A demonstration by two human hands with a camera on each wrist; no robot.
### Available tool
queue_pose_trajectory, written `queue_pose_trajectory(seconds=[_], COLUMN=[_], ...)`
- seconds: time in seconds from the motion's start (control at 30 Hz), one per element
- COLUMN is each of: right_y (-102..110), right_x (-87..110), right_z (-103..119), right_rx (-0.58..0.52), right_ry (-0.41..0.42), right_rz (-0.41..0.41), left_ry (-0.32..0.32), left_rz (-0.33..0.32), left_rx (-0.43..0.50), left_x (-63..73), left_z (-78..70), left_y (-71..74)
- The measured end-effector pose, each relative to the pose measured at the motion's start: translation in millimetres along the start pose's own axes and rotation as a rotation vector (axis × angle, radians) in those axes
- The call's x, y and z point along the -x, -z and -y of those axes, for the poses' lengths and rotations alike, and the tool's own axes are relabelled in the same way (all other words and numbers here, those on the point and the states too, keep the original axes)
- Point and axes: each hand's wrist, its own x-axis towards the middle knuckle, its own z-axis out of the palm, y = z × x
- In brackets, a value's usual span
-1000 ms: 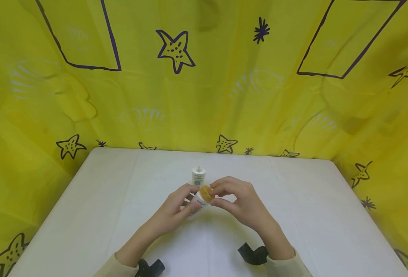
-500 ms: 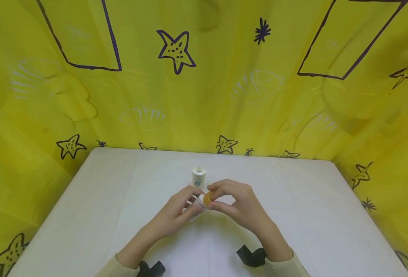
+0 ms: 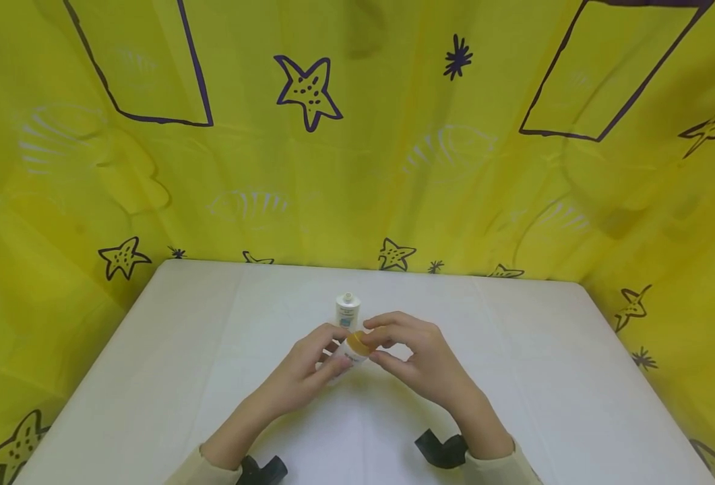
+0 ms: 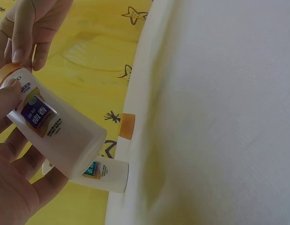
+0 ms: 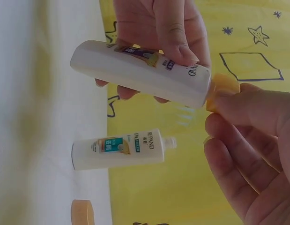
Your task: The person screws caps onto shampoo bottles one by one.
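Observation:
My left hand (image 3: 307, 365) grips a white shampoo bottle (image 5: 140, 72) with a purple label, held tilted above the table. An orange cap (image 5: 222, 91) sits at the bottle's top end. In the right wrist view, the thumb of my right hand (image 5: 257, 150) lies on this cap, which it pinches with a finger partly hidden behind. Whether the cap is fully seated, I cannot tell. Behind the hands stands a second white bottle (image 3: 348, 311), upright, with a teal label and a bare neck. A loose orange cap (image 4: 127, 126) rests on the table near it.
The white-covered table (image 3: 151, 377) extends to both sides of the hands. Along its far edge hangs a yellow curtain (image 3: 357, 168) with starfish drawings. Black wrist mounts (image 3: 442, 450) sit under the forearms.
Half a second ago the orange cap was angled more to the right; now it faces further up. Fingers of my right hand have shifted around it. The standing bottle has stayed put.

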Motion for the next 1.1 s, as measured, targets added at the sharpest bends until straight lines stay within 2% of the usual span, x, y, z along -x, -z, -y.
queue_pose_trajectory(seconds=[0.2, 0.4, 0.57, 0.77, 1.1], right_y=[1.2, 1.8, 1.8, -0.4, -3.8], right_x=[0.0, -0.4, -1.4, -0.2, 0.4], right_z=[-0.3, 0.7, 0.8, 0.0, 0.8], right_rx=[0.016, 0.037, 0.048, 0.039, 0.012], right_ry=[-0.002, -0.01, 0.002, -0.021, -0.037], right_rz=[0.019, 0.039, 0.031, 0.022, 0.02], left_ry=[0.006, -0.015, -0.027, -0.048, -0.034], left_rz=[0.001, 0.011, 0.016, 0.02, 0.011], left_rx=[0.012, 0.021, 0.014, 0.001, -0.021], left_x=[-0.3, -0.7, -0.7, 0.2, 0.8], left_z=[2.7, 4.1, 3.7, 3.3, -0.1], left_y=[-0.1, -1.5, -2.7, -4.8, -3.6])
